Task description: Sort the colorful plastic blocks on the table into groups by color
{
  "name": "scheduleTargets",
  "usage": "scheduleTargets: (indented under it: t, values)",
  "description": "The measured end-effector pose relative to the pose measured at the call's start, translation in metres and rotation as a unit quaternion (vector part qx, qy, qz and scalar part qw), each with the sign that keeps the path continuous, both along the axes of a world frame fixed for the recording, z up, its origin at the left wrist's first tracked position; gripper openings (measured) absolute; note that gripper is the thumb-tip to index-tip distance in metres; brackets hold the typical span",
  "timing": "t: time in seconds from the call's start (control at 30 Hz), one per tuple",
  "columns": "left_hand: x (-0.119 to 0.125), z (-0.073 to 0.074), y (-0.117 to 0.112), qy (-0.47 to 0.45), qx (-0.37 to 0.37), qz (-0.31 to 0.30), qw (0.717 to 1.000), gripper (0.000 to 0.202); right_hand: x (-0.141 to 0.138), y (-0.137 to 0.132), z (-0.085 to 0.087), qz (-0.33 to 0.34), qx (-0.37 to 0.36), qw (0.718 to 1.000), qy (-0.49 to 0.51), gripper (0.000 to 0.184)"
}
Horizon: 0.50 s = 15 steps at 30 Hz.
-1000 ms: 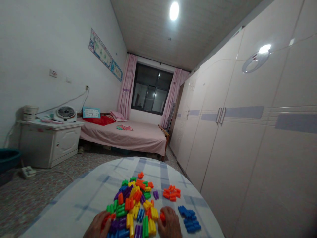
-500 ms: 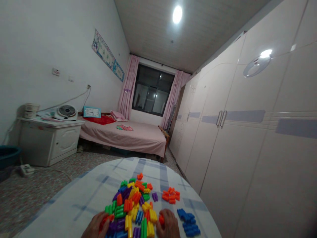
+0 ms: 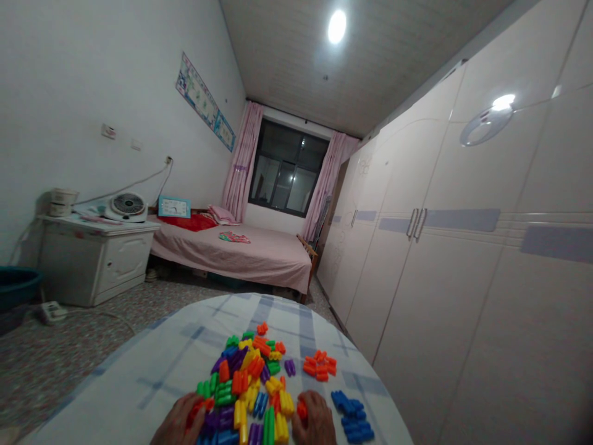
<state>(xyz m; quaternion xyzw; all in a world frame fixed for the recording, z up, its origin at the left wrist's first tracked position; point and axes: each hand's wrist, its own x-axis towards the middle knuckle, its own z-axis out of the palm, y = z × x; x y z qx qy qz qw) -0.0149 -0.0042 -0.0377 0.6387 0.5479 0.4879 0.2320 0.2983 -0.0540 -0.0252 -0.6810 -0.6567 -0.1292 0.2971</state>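
A mixed pile of plastic building blocks (image 3: pixel 250 380) in orange, yellow, green, purple and blue lies on the table in front of me. At the pile's left edge, my left hand (image 3: pixel 180 421) has its fingers curled round an orange block (image 3: pixel 197 413), which is partly covered. My right hand (image 3: pixel 315 420) is on the right side of the pile, closed on another orange block (image 3: pixel 302 410) that shows between the fingers. Further right are a separate group of orange blocks (image 3: pixel 319 366) and a group of blue blocks (image 3: pixel 353 417). A single purple block (image 3: pixel 290 368) lies between pile and orange group.
The round table wears a checked white and blue cloth (image 3: pixel 171 352). Beyond it stand a bed (image 3: pixel 259 250) with a pink sheet and a white cabinet (image 3: pixel 99 262) with a fan (image 3: pixel 126 207). Tall wardrobes (image 3: pixel 445 278) line the right side; a teal basin (image 3: pixel 18 287) is at left.
The whole view has shifted very slightly. Both hands and the blocks stay in practically the same places.
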Motion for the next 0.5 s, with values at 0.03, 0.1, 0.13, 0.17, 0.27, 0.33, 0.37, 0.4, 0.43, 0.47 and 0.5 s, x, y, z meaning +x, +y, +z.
scheduleTargets:
  t: [0.03, 0.1, 0.13, 0.17, 0.27, 0.33, 0.37, 0.4, 0.43, 0.47, 0.5]
  values:
    - [0.000, 0.001, -0.001, 0.002, 0.001, 0.000, 1.000, 0.034, 0.000, 0.000, 0.000, 0.001, 0.004, 1.000, 0.002, 0.017]
    - [0.000, 0.005, -0.005, 0.005, 0.002, 0.001, 1.000, 0.034, -0.001, -0.001, 0.001, 0.004, 0.016, 1.000, 0.005, 0.016]
    - [0.000, 0.007, -0.006, 0.007, 0.002, 0.000, 1.000, 0.034, -0.002, -0.001, 0.001, 0.006, 0.022, 1.000, 0.006, 0.015]
    - [0.000, 0.009, -0.008, 0.011, 0.003, -0.002, 1.000, 0.034, -0.003, -0.002, 0.001, 0.008, 0.028, 1.000, 0.007, 0.015]
    - [0.000, 0.015, -0.012, 0.024, 0.010, -0.010, 1.000, 0.033, -0.004, -0.002, 0.001, 0.007, 0.041, 0.999, 0.016, 0.014]
    - [0.000, 0.018, -0.013, 0.030, 0.013, -0.007, 0.999, 0.033, -0.005, -0.002, 0.001, 0.003, 0.044, 0.999, 0.022, 0.013]
    - [0.001, 0.019, -0.014, 0.032, 0.012, -0.003, 0.999, 0.033, -0.005, -0.002, 0.000, 0.002, 0.045, 0.999, 0.024, 0.013]
    - [0.001, 0.020, -0.015, 0.034, 0.010, 0.001, 0.999, 0.033, -0.004, -0.002, 0.000, 0.002, 0.046, 0.999, 0.025, 0.013]
    - [0.001, 0.021, -0.015, 0.035, 0.007, 0.006, 0.999, 0.033, -0.004, -0.002, 0.000, 0.003, 0.047, 0.999, 0.025, 0.012]
    - [0.001, 0.021, -0.015, 0.034, 0.005, 0.011, 0.999, 0.033, -0.003, -0.002, 0.000, 0.004, 0.048, 0.999, 0.025, 0.012]
    - [0.001, 0.021, -0.016, 0.033, 0.005, 0.014, 0.999, 0.033, -0.003, -0.002, -0.001, 0.008, 0.047, 0.999, 0.024, 0.011]
